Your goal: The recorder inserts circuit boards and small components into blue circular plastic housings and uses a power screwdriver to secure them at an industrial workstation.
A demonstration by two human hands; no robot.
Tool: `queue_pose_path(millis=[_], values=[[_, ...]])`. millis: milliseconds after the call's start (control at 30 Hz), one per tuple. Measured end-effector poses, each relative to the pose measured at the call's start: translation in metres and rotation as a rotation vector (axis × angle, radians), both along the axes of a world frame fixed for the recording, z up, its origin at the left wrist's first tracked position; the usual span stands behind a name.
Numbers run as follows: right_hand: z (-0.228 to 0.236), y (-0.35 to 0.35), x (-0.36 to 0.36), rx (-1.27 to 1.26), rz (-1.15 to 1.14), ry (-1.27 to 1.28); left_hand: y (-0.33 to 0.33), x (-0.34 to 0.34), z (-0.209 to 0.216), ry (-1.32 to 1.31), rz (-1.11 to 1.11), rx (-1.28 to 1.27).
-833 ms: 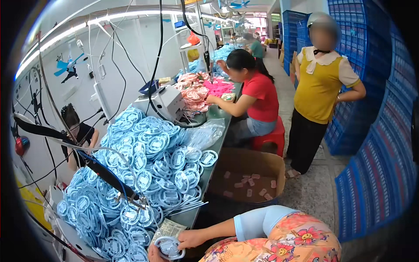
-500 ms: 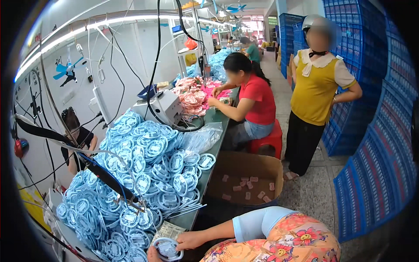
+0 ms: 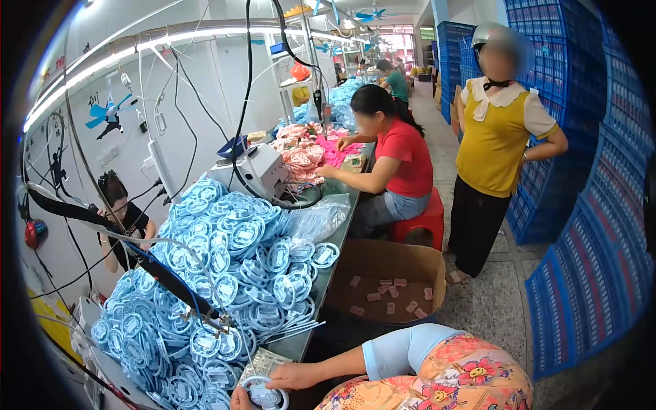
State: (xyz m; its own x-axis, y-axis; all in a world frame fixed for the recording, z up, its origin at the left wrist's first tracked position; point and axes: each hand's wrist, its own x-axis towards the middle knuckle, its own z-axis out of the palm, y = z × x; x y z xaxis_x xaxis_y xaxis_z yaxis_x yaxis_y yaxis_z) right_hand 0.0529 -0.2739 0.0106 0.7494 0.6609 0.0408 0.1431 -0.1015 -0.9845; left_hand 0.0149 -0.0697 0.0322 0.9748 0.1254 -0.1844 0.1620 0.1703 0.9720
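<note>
At the lower edge, a round light blue plastic part [image 3: 264, 392] with an open ring is held between my two hands. My right hand [image 3: 292, 376] comes in from the right, its fingers closed on the part's upper side. My left hand [image 3: 240, 399] shows only partly, gripping the part's left edge. Just beyond them lies a clear packet or tray of small pieces [image 3: 263, 363], its contents too small to make out. A big heap of similar light blue parts [image 3: 225, 253] rises on the table beyond my hands.
A black bar with a metal tip [image 3: 215, 321] and cables hangs over the heap. The green table edge [image 3: 321, 290] runs forward; beside it stands a cardboard box [image 3: 383, 266] with pink pieces. A seated co-worker [image 3: 403, 157] handles pink parts; another person [image 3: 495, 150] stands near blue crates [image 3: 560, 61].
The view has shifted slightly. My right hand has moved a little left along the upper side of the blue part. The person at far left has raised a hand toward the head.
</note>
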Motion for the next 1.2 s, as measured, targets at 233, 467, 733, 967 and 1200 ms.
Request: queue_pose_path(millis=[233,467,733,967,1200], values=[[0.006,-0.001,-0.001,-0.045,-0.041,-0.234,0.013,0.002,-0.022,-0.199,-0.038,0.218],[-0.002,0.001,0.003,0.0,-0.185,-0.199,0.011,-0.003,-0.03,-0.319,-0.084,0.388],[-0.013,-0.003,0.012,-0.024,-0.2,-0.139,0.015,-0.001,-0.045,-0.145,-0.15,0.04],[0.02,-0.019,0.002,-0.296,-0.381,-0.617,-0.005,0.003,-0.007,-0.41,-0.243,0.434],[0.01,-0.025,0.021,-0.293,-0.239,-0.736,0.0,-0.003,-0.006,-0.373,-0.313,0.945]])
